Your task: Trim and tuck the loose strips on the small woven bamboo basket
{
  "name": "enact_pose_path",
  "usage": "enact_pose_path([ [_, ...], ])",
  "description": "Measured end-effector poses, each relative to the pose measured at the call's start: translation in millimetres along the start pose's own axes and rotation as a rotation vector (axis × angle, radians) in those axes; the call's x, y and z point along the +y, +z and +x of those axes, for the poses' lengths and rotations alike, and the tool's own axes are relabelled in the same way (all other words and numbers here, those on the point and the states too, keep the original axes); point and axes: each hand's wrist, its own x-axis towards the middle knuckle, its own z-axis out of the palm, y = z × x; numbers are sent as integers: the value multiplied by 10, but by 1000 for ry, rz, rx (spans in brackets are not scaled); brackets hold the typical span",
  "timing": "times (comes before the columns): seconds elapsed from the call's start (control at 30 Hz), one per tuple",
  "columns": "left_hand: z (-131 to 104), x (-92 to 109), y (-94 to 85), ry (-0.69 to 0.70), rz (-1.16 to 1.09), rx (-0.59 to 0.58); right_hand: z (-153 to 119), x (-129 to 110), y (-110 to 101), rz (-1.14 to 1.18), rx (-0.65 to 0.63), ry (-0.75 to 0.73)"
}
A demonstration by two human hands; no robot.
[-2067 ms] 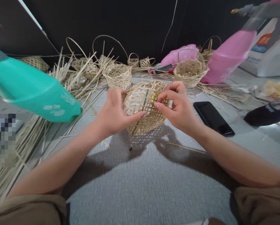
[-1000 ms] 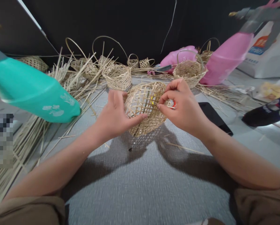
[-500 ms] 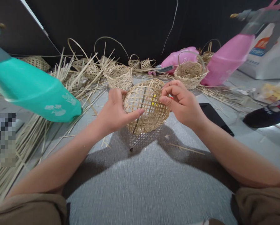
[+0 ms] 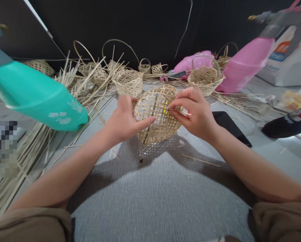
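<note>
One pale openwork basket, woven of flat strips with one darker green strip across it, was held between your two hands over the grey tabletop. Your left hand was clamped on its left side, thumb lying along the near weave, the other fingers partly hidden at the edge. Your right hand was at its right side, thumb and forefinger close together at the weave; whether they gripped a strip could not be told. To your right: black smartphone, partly covered by your forearm. Beyond: a wide woven basket; a handled basket near an upright pink spray bottle. To your left: teal spray bottle; long loose strips.
</note>
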Motion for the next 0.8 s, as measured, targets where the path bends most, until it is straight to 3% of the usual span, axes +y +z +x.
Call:
enact_pose_path([
  [0.17, -6, -32, 22, 57, -10, 30, -7, -10, 41, -43, -8, -62],
  [0.57, -9, -72, 20, 89, -37, 20, -11, -20, 72, 91, 61, 8],
  [0.8, 26, -73, 11, 41, -23, 12, 76, -180, -114, 451, 147, 182],
])
